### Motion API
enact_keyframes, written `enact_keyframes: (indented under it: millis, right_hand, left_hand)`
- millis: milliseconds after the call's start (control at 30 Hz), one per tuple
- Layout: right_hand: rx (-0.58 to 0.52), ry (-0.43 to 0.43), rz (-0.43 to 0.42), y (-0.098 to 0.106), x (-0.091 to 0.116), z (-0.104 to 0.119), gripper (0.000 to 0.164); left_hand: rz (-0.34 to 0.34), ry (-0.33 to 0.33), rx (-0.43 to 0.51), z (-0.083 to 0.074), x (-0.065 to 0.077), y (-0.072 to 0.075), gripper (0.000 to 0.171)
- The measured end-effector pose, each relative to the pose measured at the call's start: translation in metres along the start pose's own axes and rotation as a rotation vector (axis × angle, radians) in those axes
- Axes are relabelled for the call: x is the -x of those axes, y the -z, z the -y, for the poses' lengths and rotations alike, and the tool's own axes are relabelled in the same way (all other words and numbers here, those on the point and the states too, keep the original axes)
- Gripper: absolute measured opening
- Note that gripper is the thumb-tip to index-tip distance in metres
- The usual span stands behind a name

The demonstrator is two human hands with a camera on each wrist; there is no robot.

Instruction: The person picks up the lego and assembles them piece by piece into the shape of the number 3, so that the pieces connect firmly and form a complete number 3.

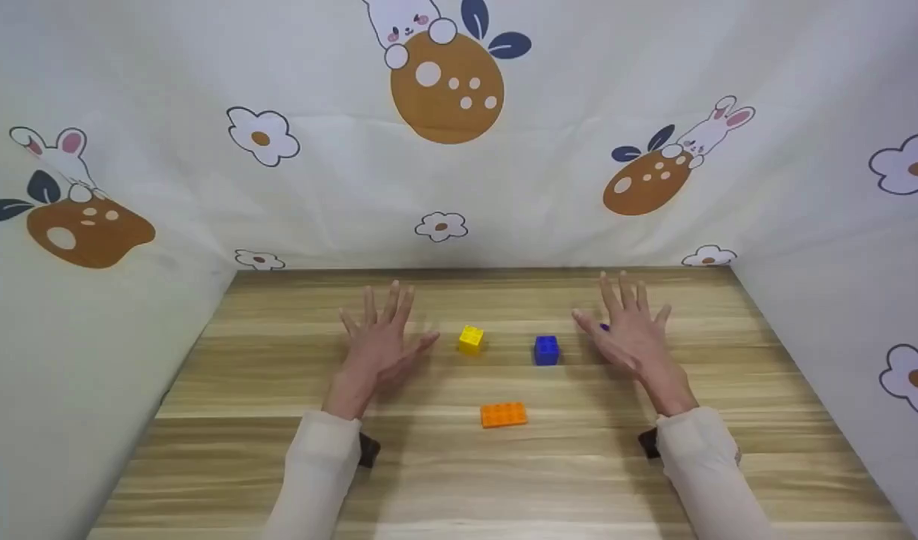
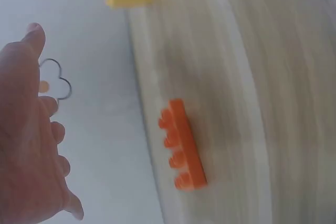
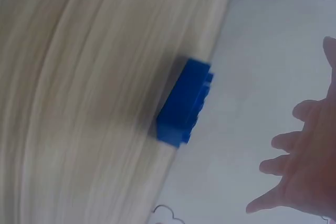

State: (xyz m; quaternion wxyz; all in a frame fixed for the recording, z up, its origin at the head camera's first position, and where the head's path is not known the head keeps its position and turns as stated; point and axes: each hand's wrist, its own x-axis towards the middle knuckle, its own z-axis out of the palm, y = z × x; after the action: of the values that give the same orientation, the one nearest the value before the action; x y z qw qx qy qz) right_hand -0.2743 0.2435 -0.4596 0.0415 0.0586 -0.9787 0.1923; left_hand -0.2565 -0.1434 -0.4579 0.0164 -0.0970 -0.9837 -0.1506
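My left hand point(image 1: 380, 349) is spread with fingers straight, over the left part of the table and holding nothing. Right of its thumb sits a small yellow brick point(image 1: 471, 340). Across the table my right hand point(image 1: 633, 337) is spread the same way, also holding nothing. A blue brick point(image 1: 547, 350) stands left of its thumb. Beneath that hand lies a longer blue brick point(image 3: 184, 103), mostly hidden in the head view, with its studs showing in the right wrist view. A flat orange brick point(image 1: 503, 415) lies nearer the front, between the two forearms.
The wood-grain table point(image 1: 504, 487) is enclosed at the back and sides by a pale curtain point(image 1: 339, 195) printed with rabbits and flowers. Dark wrist cameras point(image 1: 369, 450) sit under both light sleeves point(image 1: 316, 472).
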Motion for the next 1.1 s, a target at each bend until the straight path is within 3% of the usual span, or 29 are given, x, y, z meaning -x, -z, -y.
enact_keyframes:
  millis: [200, 367, 667, 900, 1100]
  right_hand:
    - [-0.079, 0.020, -0.031, 0.000, 0.005, 0.017, 0.087]
    - [-0.169, 0.033, -0.035, -0.006, 0.008, 0.024, 0.083]
    - [-0.517, 0.074, -0.067, -0.010, 0.011, 0.027, 0.072]
    - [-0.780, 0.076, 0.019, -0.013, 0.015, 0.032, 0.069]
    - [-0.855, 0.048, 0.087, -0.025, 0.012, 0.031, 0.067]
  left_hand:
    - [-0.009, -0.006, 0.088, -0.017, 0.002, 0.003, 0.085]
    - [-0.021, -0.042, 0.276, -0.026, 0.009, -0.003, 0.078]
    - [0.005, -0.036, 0.599, -0.038, 0.022, -0.016, 0.077]
    - [-0.009, -0.073, 0.838, -0.043, 0.024, -0.026, 0.062]
    - [0.062, -0.051, 0.893, -0.046, 0.020, -0.033, 0.061]
